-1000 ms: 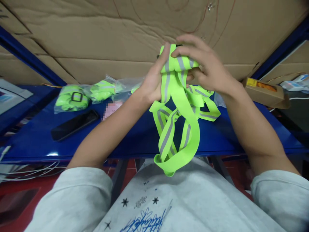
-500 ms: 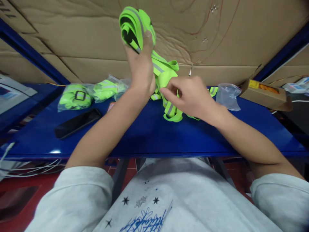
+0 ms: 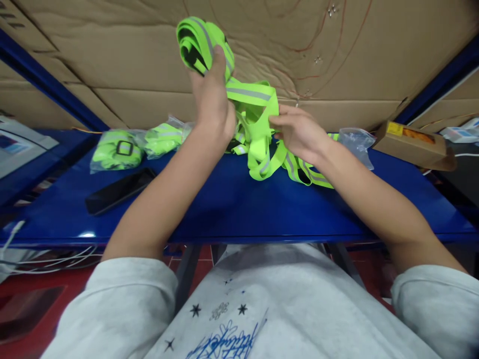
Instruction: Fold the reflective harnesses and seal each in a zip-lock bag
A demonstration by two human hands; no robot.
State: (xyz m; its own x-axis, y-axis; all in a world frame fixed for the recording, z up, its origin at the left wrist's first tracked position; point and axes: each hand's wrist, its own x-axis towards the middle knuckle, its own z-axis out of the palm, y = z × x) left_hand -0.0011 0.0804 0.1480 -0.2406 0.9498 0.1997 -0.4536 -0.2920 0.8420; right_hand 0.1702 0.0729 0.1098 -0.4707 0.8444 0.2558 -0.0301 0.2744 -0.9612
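Note:
My left hand [image 3: 215, 94] is wrapped round a coiled roll of neon-yellow reflective strap [image 3: 205, 42], held up against the cardboard. From the roll a loose length with a grey stripe runs right and loops down towards the table. My right hand [image 3: 299, 129] pinches the edge of that loop between thumb and fingers, palm turned partly up. Below and behind the hands, more loose strap [image 3: 309, 174] lies in folds on the blue table [image 3: 232, 209]. Part of the tangle is hidden by my left wrist and right hand.
Two clear bags with packed neon straps, one bag [image 3: 118, 150] showing a black buckle, lie at the left. A black case [image 3: 120, 191] sits before them. At the right are a clear plastic bag [image 3: 355, 144] and a cardboard box [image 3: 411, 144]. A cardboard panel [image 3: 149, 60] stands behind.
My right hand has moved slightly right and turned, drawing the strap out into a wider loop. My left hand with the roll has shifted a little left and down. More loose strap shows at the right.

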